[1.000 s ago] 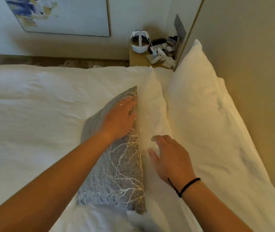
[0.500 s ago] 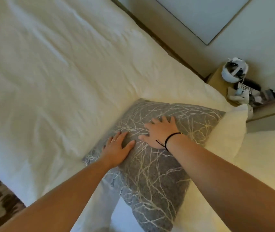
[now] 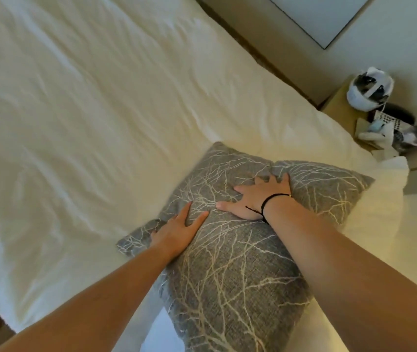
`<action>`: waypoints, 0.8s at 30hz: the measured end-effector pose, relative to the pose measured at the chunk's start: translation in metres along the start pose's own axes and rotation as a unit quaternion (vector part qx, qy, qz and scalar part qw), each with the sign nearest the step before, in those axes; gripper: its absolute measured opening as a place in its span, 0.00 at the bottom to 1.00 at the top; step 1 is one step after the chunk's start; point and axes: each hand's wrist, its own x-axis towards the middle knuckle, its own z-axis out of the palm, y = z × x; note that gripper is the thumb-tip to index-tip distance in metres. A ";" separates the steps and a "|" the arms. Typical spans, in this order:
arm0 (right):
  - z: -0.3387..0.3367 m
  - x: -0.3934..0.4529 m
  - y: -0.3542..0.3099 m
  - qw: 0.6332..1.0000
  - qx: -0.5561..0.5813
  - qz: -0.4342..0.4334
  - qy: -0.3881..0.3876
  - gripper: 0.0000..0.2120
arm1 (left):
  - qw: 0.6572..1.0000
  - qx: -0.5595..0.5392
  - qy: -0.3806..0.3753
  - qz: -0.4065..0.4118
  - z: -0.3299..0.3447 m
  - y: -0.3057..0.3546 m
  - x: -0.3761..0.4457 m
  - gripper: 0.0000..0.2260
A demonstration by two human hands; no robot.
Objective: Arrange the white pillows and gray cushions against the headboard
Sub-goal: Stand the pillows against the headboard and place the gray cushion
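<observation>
1. The gray cushion (image 3: pixel 232 262), patterned with pale branching lines, lies on the bed (image 3: pixel 88 123) near its right edge, leaning onto a white pillow (image 3: pixel 380 207).
2. The left hand (image 3: pixel 177 235) presses flat near the cushion's left corner, fingers (image 3: pixel 187 209) spread, grasping nothing.
3. The right hand (image 3: pixel 258 199), fingers splayed, pushes into the cushion's middle, holding nothing.
4. A nightstand (image 3: pixel 339 105) stands past the bed's far corner.

A rumpled white duvet (image 3: pixel 100 110) is spread over the bed. A white headset (image 3: pixel 368 91) and small clutter are seen on the bedside surface (image 3: pixel 339 107). A framed picture (image 3: pixel 329 19) is hung above.
</observation>
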 end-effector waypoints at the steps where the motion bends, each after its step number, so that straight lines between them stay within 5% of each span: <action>1: 0.005 -0.006 0.010 1.000 -0.004 0.000 -0.004 0.53 | 1.000 0.002 -0.019 0.007 0.012 0.008 -0.006 0.44; 9: 0.026 -0.014 0.028 1.000 0.004 0.006 -0.007 0.54 | 0.999 0.029 -0.040 -0.012 0.028 0.022 -0.013 0.48; 15: 0.020 0.001 0.016 1.000 0.015 -0.011 -0.020 0.52 | 0.998 -0.014 -0.001 0.060 0.032 0.015 -0.064 0.39; 24: 0.024 -0.115 0.015 0.971 0.187 -0.097 0.112 0.21 | 0.972 0.055 -0.014 0.228 0.021 0.059 -0.142 0.30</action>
